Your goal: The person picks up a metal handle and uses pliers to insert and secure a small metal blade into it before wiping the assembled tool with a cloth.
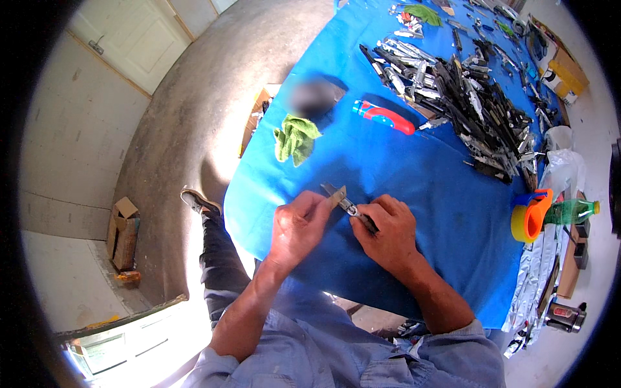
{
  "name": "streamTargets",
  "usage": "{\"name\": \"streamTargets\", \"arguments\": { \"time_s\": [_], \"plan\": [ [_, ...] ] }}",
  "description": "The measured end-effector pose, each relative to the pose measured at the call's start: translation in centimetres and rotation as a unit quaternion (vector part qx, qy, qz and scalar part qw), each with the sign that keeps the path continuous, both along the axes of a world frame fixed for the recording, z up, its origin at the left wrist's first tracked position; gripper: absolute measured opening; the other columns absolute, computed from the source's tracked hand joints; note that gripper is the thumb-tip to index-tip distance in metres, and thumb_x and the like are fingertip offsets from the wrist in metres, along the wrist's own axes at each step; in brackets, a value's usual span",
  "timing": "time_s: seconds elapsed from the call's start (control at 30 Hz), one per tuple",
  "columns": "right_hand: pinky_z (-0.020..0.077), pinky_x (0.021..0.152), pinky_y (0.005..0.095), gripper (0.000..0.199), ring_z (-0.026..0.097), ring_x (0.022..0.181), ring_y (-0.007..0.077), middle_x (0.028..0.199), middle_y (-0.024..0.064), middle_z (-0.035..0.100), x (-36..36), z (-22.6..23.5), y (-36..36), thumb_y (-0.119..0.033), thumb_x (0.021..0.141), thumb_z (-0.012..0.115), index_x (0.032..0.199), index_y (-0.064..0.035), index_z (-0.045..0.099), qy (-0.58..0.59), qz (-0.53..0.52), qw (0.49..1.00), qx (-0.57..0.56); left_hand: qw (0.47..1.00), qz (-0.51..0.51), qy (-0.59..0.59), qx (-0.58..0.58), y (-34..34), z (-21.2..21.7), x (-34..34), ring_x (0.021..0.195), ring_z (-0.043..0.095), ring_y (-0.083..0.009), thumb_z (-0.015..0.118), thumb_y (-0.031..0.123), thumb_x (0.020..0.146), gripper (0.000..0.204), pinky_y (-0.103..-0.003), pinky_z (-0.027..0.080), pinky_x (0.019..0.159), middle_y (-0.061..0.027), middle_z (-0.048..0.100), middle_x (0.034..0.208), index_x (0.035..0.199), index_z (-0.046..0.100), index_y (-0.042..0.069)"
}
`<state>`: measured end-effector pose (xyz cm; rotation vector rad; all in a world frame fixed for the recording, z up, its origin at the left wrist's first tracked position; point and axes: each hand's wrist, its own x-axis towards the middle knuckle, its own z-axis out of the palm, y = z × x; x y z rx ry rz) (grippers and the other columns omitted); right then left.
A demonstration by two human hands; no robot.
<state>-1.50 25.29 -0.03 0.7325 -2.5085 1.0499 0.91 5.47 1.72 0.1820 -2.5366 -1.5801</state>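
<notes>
Both forearms come up from the lower edge, bare below rolled light-blue sleeves, and angle inward so that the hands meet over the near part of the surface [446,213], which is draped in a smooth bright-blue cloth. The left hand [299,226] is curled, its thumb and fingers pinched shut on the pale metal end of a small folding knife [348,207]; the right hand [387,234] is closed around the knife's dark handle end, knuckles up, wrist bent slightly down. The knife lies slanted between the two hands, just above the cloth, its flat grey blade poking out up and to the left past the left fingers. Beyond the hands, a crumpled green rag [295,138] rests on the cloth, soft and folded in on itself. Further on and to the right lies a red and blue handled tool [385,117], glossy plastic, long and rounded. Behind it spreads a big heap of dark and silvery knives [462,103], thin, hard-edged pieces piled criss-cross. At the right edge of the surface sits a yellow tape roll in an orange dispenser [530,216], with a green plastic bottle [569,211] lying just beside it, and crinkled silver foil sheets [537,278] hang below.
</notes>
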Motion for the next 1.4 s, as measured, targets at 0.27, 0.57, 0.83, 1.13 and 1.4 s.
{"name": "streamTargets", "arguments": {
  "time_s": [0.27, 0.57, 0.83, 1.13, 1.4],
  "plan": [
    [0.0453, 0.064, 0.0455, 0.018, 0.061, 0.073, 0.0311, 0.082, 0.0068, 0.061, -0.02, -0.01, 0.0, -0.015, 0.079, 0.081, 0.092, -0.0135, 0.069, -0.003, 0.0, 1.0, 0.002, 1.0, -0.018, -0.002, 0.005, -0.3, 0.08, 0.09, 0.069, 0.054, -0.0026, 0.071, 0.009, 0.101, 0.013, -0.024, 0.046, 0.059, 0.0022, 0.066, 0.075, 0.095, 0.072, -0.002],
    [0.0454, 0.065, 0.0454, 0.017, 0.062, 0.073, 0.0306, 0.081, 0.0065, 0.061, 0.02, 0.01, -0.02, -0.016, 0.079, 0.082, 0.091, -0.0133, 0.069, -0.002, -0.002, 1.0, 0.005, 1.0, -0.014, 0.012, -0.002, -0.31, -0.1, 0.05, 0.068, 0.055, -0.0026, 0.072, 0.01, 0.101, 0.013, -0.025, 0.046, 0.057, 0.0016, 0.066, 0.072, 0.094, 0.072, -0.001],
    [0.0443, 0.064, 0.0449, 0.018, 0.061, 0.072, 0.0306, 0.081, 0.0066, 0.06, 0.11, 0.16, -0.05, -0.016, 0.079, 0.082, 0.091, -0.0126, 0.069, -0.002, -0.001, 1.0, 0.003, 1.0, 0.001, 0.02, 0.018, -0.1, -0.16, 0.04, 0.064, 0.051, -0.0019, 0.075, 0.011, 0.099, 0.014, -0.025, 0.043, 0.054, 0.0023, 0.064, 0.068, 0.093, 0.073, -0.001],
    [0.0441, 0.064, 0.0455, 0.018, 0.061, 0.072, 0.0312, 0.081, 0.0071, 0.06, 0.08, -0.01, 0.01, -0.016, 0.078, 0.082, 0.091, -0.0123, 0.069, -0.004, -0.001, 1.0, 0.003, 1.0, 0.022, -0.001, 0.022, -0.17, -0.16, -0.08, 0.062, 0.059, -0.007, 0.074, 0.011, 0.098, 0.013, -0.03, 0.049, 0.056, -0.0081, 0.067, 0.068, 0.091, 0.073, -0.001],
    [0.045, 0.064, 0.0457, 0.018, 0.062, 0.072, 0.0315, 0.081, 0.0073, 0.061, 0.12, 0.1, -0.04, -0.016, 0.078, 0.082, 0.09, -0.0129, 0.068, -0.007, -0.003, 1.0, 0.003, 0.999, 0.017, -0.003, 0.034, -0.06, -0.27, 0.11, 0.066, 0.052, -0.0015, 0.072, 0.008, 0.101, 0.012, -0.023, 0.043, 0.055, 0.0039, 0.063, 0.07, 0.093, 0.072, -0.001]
  ]
}}
